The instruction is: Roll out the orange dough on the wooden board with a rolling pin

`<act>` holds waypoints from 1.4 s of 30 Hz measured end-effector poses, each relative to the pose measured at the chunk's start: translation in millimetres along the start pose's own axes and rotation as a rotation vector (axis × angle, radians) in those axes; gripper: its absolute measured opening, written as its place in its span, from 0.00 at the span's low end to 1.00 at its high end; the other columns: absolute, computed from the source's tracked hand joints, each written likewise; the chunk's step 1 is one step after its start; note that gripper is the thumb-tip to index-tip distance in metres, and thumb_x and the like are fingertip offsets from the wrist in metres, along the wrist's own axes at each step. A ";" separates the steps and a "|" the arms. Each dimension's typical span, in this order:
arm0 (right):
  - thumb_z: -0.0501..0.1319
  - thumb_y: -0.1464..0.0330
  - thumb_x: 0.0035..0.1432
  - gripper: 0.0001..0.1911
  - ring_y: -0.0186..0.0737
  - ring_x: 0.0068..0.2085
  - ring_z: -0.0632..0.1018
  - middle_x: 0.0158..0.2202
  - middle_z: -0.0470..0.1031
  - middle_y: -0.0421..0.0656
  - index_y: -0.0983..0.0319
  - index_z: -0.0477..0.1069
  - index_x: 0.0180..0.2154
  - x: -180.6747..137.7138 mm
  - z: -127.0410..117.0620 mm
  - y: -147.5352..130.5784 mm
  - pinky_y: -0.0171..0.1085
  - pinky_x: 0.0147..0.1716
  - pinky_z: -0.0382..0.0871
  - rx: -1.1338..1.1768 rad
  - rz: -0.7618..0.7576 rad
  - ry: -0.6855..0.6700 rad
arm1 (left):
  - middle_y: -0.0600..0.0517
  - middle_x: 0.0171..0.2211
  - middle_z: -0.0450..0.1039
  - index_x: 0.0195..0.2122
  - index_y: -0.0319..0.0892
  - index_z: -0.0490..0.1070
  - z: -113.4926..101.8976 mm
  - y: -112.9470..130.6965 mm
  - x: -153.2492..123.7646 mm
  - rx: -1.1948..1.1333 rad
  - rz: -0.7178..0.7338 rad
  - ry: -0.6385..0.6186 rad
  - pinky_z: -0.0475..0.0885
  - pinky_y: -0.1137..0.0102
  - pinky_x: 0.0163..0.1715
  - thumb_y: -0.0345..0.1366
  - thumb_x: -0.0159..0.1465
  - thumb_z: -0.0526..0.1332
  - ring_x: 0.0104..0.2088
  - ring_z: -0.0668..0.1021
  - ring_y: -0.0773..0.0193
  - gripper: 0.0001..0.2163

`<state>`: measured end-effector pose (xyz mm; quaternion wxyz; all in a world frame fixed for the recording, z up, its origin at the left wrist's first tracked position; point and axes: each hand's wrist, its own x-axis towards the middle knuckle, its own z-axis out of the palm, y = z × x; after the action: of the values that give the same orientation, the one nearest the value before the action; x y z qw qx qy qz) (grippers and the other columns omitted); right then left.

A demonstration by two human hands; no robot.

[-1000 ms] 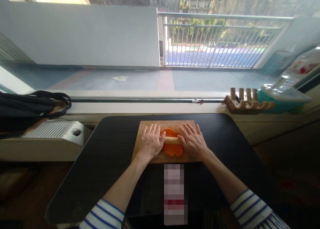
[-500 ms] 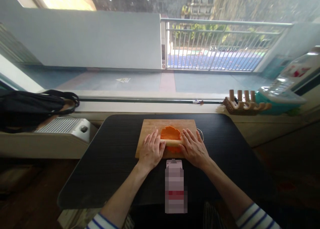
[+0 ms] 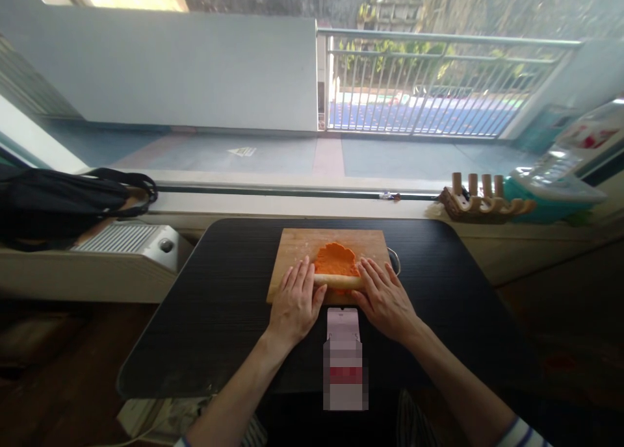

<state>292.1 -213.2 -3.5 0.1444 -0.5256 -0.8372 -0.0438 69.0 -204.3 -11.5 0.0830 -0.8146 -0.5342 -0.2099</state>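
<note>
A wooden rolling pin (image 3: 340,281) lies crosswise over a flattened sheet of orange dough (image 3: 336,258) on a wooden cutting board (image 3: 295,245). My left hand (image 3: 295,301) rests on the pin's left end, fingers stretched forward and lying flat. On the opposite end, my right hand (image 3: 385,297) presses with its fingers extended and thumb pointing inward. Both palms hide the pin's ends. Most of the dough shows beyond the pin, its far edge ragged; a little orange shows on the near side.
The board sits on a black table (image 3: 234,271). A pale, partly pixelated package-like object (image 3: 342,323) is in front of it. A black bag (image 3: 58,200) lies at left above a radiator (image 3: 141,239). At right are a wooden rack (image 3: 480,203) and a teal container (image 3: 536,200).
The rolling pin and both hands have come slightly nearer to me over the dough, so more of the sheet shows beyond the pin. The camera view has shifted a little.
</note>
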 end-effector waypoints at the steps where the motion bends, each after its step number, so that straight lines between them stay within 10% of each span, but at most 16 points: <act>1: 0.45 0.58 0.67 0.29 0.45 0.65 0.56 0.64 0.57 0.51 0.69 0.54 0.63 0.6 0.7 0.6 0.50 0.64 0.44 0.002 0.000 0.007 | 0.36 0.60 0.62 0.58 0.31 0.63 -0.4 0.0 1.6 -0.005 -0.007 0.000 0.61 0.54 0.58 0.42 0.68 0.48 0.60 0.66 0.49 0.23; 14: 0.44 0.60 0.68 0.24 0.48 0.62 0.62 0.60 0.65 0.50 0.64 0.63 0.58 30.0 2.2 15.7 0.54 0.61 0.45 0.020 0.029 -0.043 | 0.47 0.33 0.74 0.29 0.41 0.70 -10.4 -10.7 7.3 -0.013 -0.090 -0.009 0.67 0.64 0.40 0.40 0.69 0.47 0.37 0.74 0.58 0.17; 25: 0.46 0.63 0.66 0.21 0.47 0.51 0.69 0.55 0.69 0.50 0.65 0.67 0.53 49.6 3.7 17.5 0.43 0.50 0.62 0.017 0.094 0.079 | 0.48 0.27 0.69 0.25 0.43 0.67 -4.8 -12.9 6.5 0.086 -0.061 0.009 0.64 0.63 0.35 0.45 0.68 0.47 0.32 0.70 0.58 0.20; 42: 0.48 0.74 0.56 0.28 0.45 0.60 0.63 0.60 0.64 0.50 0.67 0.59 0.59 107.0 5.5 20.1 0.55 0.63 0.41 0.072 -0.131 -0.193 | 0.36 0.51 0.71 0.52 0.35 0.67 -2.5 0.2 33.7 0.063 -0.329 -0.017 0.66 0.53 0.48 0.36 0.65 0.48 0.51 0.73 0.47 0.18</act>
<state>265.6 -110.3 20.5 0.0787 -0.4659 -0.8809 0.0278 80.1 -177.1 5.3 0.0685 -0.7149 -0.6673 -0.1971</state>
